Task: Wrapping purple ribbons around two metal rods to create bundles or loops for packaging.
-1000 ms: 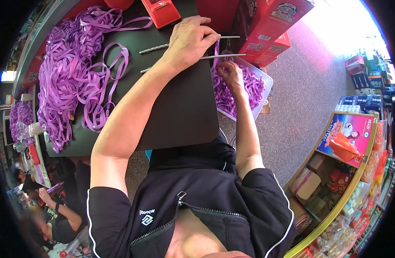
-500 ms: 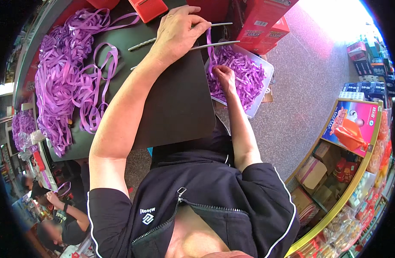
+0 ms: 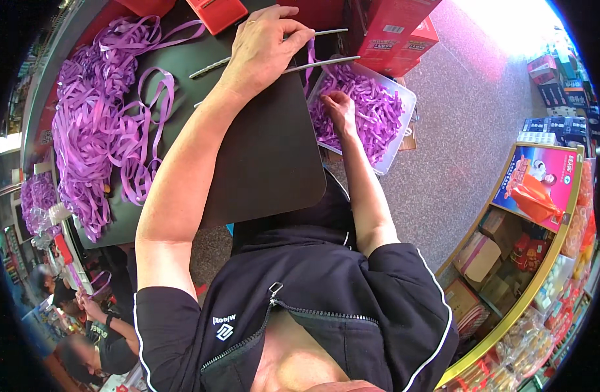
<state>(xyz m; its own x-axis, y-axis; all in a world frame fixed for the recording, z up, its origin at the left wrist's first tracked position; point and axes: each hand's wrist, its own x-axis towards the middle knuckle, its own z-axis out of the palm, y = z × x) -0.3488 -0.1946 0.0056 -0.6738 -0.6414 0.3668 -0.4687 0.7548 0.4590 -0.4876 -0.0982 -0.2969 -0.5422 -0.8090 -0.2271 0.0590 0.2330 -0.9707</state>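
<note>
My left hand (image 3: 264,49) lies over the far edge of the dark table, thumb and forefinger closed on a purple ribbon (image 3: 310,55). From those fingers the ribbon hangs past the table edge. Thin metal rods (image 3: 329,62) run beneath the hand and stick out to the right. Over a white plastic bin (image 3: 404,124) my right hand (image 3: 340,112) has its fingertips pressed together; what they hold, if anything, is hidden. Short folded purple ribbon pieces (image 3: 378,111) fill the bin. A large tangled heap of purple ribbon (image 3: 84,130) covers the table's left side.
A red box-shaped object (image 3: 216,13) sits at the table's far edge. Tall red cartons (image 3: 394,39) stand behind the bin. To the right are speckled floor (image 3: 457,157) and a gold-edged display case (image 3: 502,313). Another person (image 3: 107,340) sits at lower left, hands raised with ribbon.
The ribbon below my left hand has shifted left, away from my right fingertips. My right hand has risen slightly, and both hands otherwise keep about the same place.
</note>
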